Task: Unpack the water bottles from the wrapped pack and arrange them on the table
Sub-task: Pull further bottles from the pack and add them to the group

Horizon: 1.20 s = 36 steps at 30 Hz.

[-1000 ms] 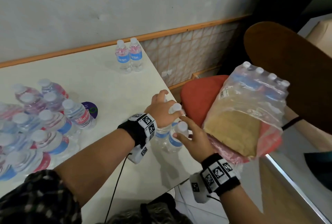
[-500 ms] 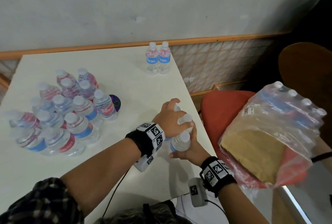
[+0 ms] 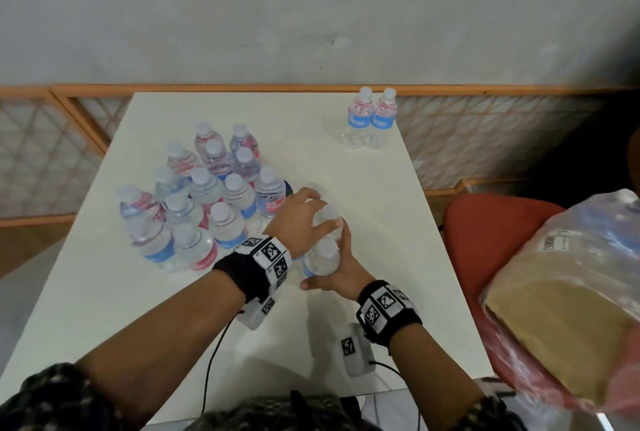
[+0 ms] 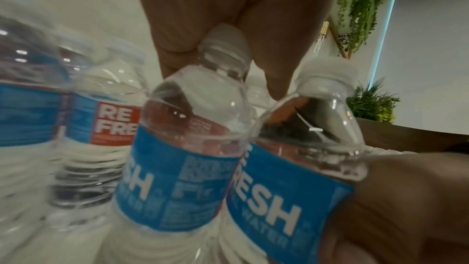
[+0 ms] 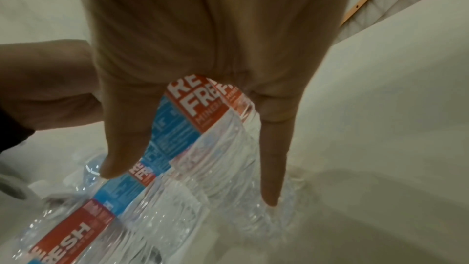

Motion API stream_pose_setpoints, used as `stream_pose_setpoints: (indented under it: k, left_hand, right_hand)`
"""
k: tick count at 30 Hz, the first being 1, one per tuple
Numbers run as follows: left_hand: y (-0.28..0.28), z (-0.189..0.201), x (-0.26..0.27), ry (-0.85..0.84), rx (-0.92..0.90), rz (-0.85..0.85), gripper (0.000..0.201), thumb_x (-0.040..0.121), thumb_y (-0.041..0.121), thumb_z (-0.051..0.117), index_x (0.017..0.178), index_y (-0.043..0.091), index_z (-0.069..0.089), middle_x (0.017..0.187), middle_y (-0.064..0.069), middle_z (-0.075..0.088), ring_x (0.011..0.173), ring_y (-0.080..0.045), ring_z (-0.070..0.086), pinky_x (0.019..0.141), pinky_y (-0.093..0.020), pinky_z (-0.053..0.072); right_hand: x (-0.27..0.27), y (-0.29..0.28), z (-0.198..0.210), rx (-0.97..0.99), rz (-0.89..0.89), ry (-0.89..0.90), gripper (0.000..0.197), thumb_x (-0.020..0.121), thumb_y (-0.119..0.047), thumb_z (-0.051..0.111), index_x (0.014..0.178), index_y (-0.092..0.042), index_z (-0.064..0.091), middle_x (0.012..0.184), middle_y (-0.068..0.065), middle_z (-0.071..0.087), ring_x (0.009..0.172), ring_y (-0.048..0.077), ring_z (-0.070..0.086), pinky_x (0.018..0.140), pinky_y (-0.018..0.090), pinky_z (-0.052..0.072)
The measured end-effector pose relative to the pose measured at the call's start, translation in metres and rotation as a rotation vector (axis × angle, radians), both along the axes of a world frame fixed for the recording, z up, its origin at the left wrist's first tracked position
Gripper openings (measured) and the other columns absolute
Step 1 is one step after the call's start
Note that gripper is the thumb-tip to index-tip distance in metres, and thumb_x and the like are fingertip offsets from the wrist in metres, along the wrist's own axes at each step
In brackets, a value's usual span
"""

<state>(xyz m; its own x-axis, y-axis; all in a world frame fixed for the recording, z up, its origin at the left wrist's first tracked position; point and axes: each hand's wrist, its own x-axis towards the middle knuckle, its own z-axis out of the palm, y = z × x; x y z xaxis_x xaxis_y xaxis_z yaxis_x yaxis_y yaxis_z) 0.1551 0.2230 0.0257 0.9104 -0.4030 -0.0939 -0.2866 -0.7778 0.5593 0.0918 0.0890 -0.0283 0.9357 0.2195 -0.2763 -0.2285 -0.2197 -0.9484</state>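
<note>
Table [image 3: 363, 326]: white top, carrying every unpacked bottle; both hands are working near its middle, towards the right edge.
Wrapped pack [image 3: 568, 292]: lying tilted on a red chair [image 3: 485, 240] off the table's right edge, well apart from both hands; one pack, its bottle count blurred.
Bottle cluster [image 3: 207, 209]: thirteen loose water bottles, as far as the overlap lets me count, standing upright and touching on the left half; the nearest one is sitting just beside the left hand.
Far pair [image 3: 371, 119]: two blue-label bottles standing side by side at the far right corner, well away from the hands.
Held pair [image 3: 323, 240]: two upright bottles pressed together between the hands, bases on the tabletop; in the left wrist view the blue labels are touching.
Left hand [image 3: 299, 219]: coming over the top, fingers curling round the neck of the farther bottle [image 4: 182, 148] of the pair.
Right hand [image 3: 341, 273]: wrapping the nearer bottle [image 4: 291, 178] from the near side, thumb and fingers spreading down its body, fingertips [image 5: 270, 198] reaching the clear ribbed part.
</note>
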Motion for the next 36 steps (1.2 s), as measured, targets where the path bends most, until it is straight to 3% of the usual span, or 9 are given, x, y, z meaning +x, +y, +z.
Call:
stream_pose_setpoints:
  k: [4,8,10,14,18,23,28,33,36]
  left_hand:
    - [0.024,0.003,-0.002,-0.039,-0.120,-0.001,0.038,0.088,0.036,0.062,0.114,0.009,0.062,0.117,-0.006,0.057,0.112,-0.021,0.053,0.096,-0.028,0.039]
    - [0.041,-0.009,-0.005,-0.063,-0.127,0.000,0.059,0.085,0.065,0.043,0.130,0.027,0.050,0.128,0.005,0.056,0.119,-0.017,0.050,0.102,-0.034,0.041]
    - [0.046,-0.012,-0.008,-0.093,-0.138,-0.016,0.068,0.081,0.073,0.039,0.135,0.032,0.043,0.132,0.008,0.054,0.122,-0.016,0.048,0.104,-0.037,0.040]
    - [0.048,-0.007,-0.009,-0.224,-0.062,-0.067,0.080,0.072,0.080,0.044,0.137,0.034,0.041,0.134,0.009,0.049,0.124,-0.016,0.044,0.104,-0.035,0.039]
    - [0.046,-0.006,-0.004,-0.193,-0.040,-0.091,0.071,0.075,0.074,0.046,0.136,0.036,0.043,0.133,0.011,0.052,0.121,-0.016,0.048,0.104,-0.034,0.040]
    - [0.047,-0.002,0.004,-0.144,-0.064,-0.141,0.070,0.075,0.068,0.047,0.137,0.035,0.042,0.135,0.010,0.051,0.123,-0.013,0.046,0.104,-0.027,0.032]
    - [0.051,0.001,0.005,-0.126,-0.034,-0.194,0.076,0.072,0.069,0.042,0.140,0.035,0.039,0.141,0.011,0.046,0.127,-0.012,0.043,0.105,-0.025,0.027]
    - [0.055,-0.002,0.004,-0.132,-0.012,-0.205,0.073,0.075,0.071,0.044,0.139,0.035,0.039,0.135,0.011,0.049,0.121,-0.014,0.048,0.104,-0.033,0.038]
    - [0.060,-0.008,0.005,-0.145,-0.030,-0.213,0.069,0.078,0.069,0.049,0.138,0.035,0.039,0.127,0.010,0.053,0.115,-0.015,0.051,0.101,-0.035,0.041]
  right_hand:
    - [0.006,0.022,-0.006,-0.017,-0.009,0.046,0.139,0.060,0.006,0.084,0.134,-0.036,-0.026,0.152,-0.004,0.011,0.139,0.010,0.023,0.110,0.028,0.030]
    - [0.006,0.024,-0.012,-0.061,0.038,0.023,0.130,0.063,0.018,0.075,0.133,-0.040,-0.017,0.141,-0.018,0.015,0.127,0.002,0.030,0.094,0.008,0.038]
    - [0.008,0.016,-0.008,-0.124,0.122,0.052,0.115,0.070,0.023,0.062,0.130,-0.045,-0.008,0.129,-0.027,0.017,0.121,0.001,0.033,0.088,0.008,0.042]
    - [0.027,-0.014,-0.006,-0.422,0.115,0.081,0.091,0.078,0.012,0.055,0.150,-0.022,0.011,0.152,0.002,0.024,0.138,0.021,0.031,0.109,0.035,0.036]
    - [0.069,-0.032,0.002,-0.706,0.077,-0.081,0.072,0.084,0.002,0.057,0.147,-0.016,0.027,0.153,0.013,0.023,0.142,0.026,0.025,0.116,0.032,0.023]
    - [0.117,-0.015,0.008,-0.908,0.255,-0.185,0.077,0.088,-0.005,0.053,0.147,-0.039,0.019,0.159,0.010,0.000,0.145,0.032,0.009,0.115,0.044,0.024]
    - [0.135,0.007,-0.004,-0.933,0.366,-0.117,0.091,0.088,-0.031,0.061,0.151,-0.029,-0.004,0.160,0.004,-0.002,0.147,0.029,0.009,0.116,0.042,0.025]
    - [0.133,0.013,-0.019,-1.075,0.344,-0.169,0.066,0.096,-0.033,0.048,0.150,-0.031,0.010,0.159,0.000,-0.012,0.147,0.030,-0.003,0.116,0.049,0.019]
    - [0.127,0.008,-0.030,-0.946,0.264,-0.136,0.077,0.093,-0.023,0.054,0.151,-0.028,0.004,0.153,0.008,0.021,0.139,0.030,0.027,0.111,0.047,0.028]
